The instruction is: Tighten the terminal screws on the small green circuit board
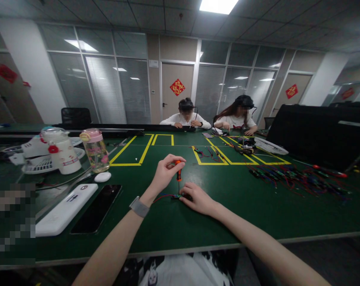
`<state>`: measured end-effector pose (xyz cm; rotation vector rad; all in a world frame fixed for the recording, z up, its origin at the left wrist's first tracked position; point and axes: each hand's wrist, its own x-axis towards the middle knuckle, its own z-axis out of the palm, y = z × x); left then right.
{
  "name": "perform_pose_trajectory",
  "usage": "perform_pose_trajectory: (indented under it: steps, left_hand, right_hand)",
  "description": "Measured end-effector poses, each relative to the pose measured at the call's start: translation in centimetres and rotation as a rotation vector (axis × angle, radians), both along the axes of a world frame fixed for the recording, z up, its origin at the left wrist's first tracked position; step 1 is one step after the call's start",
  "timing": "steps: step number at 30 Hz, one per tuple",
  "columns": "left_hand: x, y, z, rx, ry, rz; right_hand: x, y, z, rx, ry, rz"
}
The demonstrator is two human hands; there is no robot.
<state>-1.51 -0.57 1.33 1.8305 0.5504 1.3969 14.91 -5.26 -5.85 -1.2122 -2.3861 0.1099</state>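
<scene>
**Orange, green and yellow at the bench**

The screwdriver (179, 173) pinched in the left hand's (165, 172) fingers (174, 160) has an orange handle with a black band. Under the right hand's (198, 198) fingers (184, 198) sits a small green board (176, 196), with a red wire (162, 196) trailing from it toward the left wrist, where a grey watch band (139, 207) shows. The bench (180, 226) is dark green, marked beyond the fingers with yellow line boxes (132, 153). Left of the left fingers lie a black phone (97, 208), a white flat case (65, 208), a clear bottle (95, 150) with a pink lid and floral print, and a white bottle (62, 151) with red flowers. Right of the right fingers, a tangle of red, black and green wires (293, 178).
</scene>
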Motion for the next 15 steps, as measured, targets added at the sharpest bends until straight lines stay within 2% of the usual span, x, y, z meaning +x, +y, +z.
perform_pose_trajectory:
  steps: [3, 9, 15]
  left_hand:
    - [0.03, -0.01, 0.02, 0.019, 0.01, 0.014]
    - [-0.11, 0.27, -0.1, -0.096, -0.038, -0.137]
    - [-0.19, 0.31, -0.11, 0.009, -0.02, -0.012]
  right_hand:
    - [-0.03, -0.05, 0.11, -0.008, -0.004, -0.007]
    - [0.07, -0.05, 0.01, -0.017, 0.037, -0.003]
    - [0.19, 0.18, -0.36, -0.028, 0.121, 0.001]
